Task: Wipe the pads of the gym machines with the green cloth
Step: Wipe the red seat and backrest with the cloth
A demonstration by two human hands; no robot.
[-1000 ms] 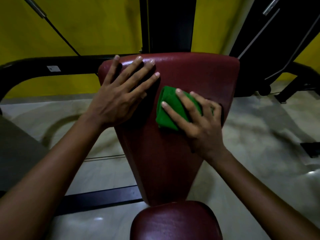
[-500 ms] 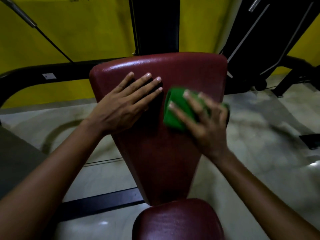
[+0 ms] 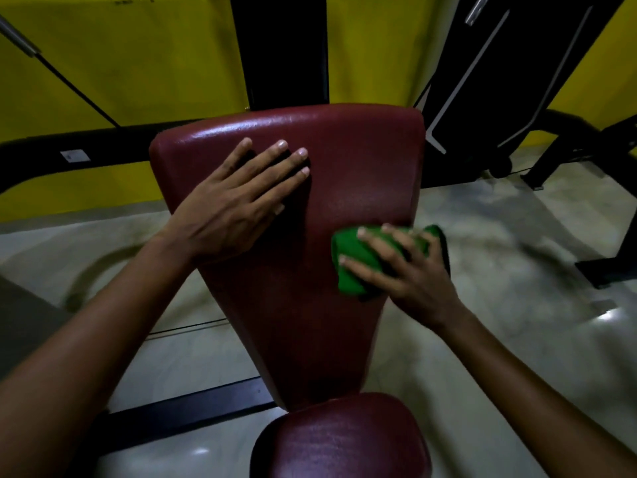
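Yellow wall [image 3: 138, 63] behind, pale polished floor [image 3: 517, 270] below, with a black machine frame [image 3: 69, 150] running across the left and a second black machine [image 3: 517, 81] at upper right. Dim light throughout.

Dark red back pad [image 3: 344, 174]: wide at the top, tapering downward, glossy along its upper edge. Its narrow end meets the dark red seat pad [image 3: 344, 439] at the bottom of the view.

Your left hand [image 3: 234, 208] lies flat on the upper left part of the back pad, fingers straight and slightly spread, palm down, holding nothing.

Your right hand [image 3: 406, 267] presses the green cloth [image 3: 351, 260] against the back pad at its right edge, about halfway down. The fingers are spread over the top of the cloth, bent slightly at the knuckles. The cloth is folded into a thick wad; part of it shows past the fingertips, beyond the pad's right edge. Thumb position: cannot tell, hidden.

Hands are well apart, with bare pad between them.
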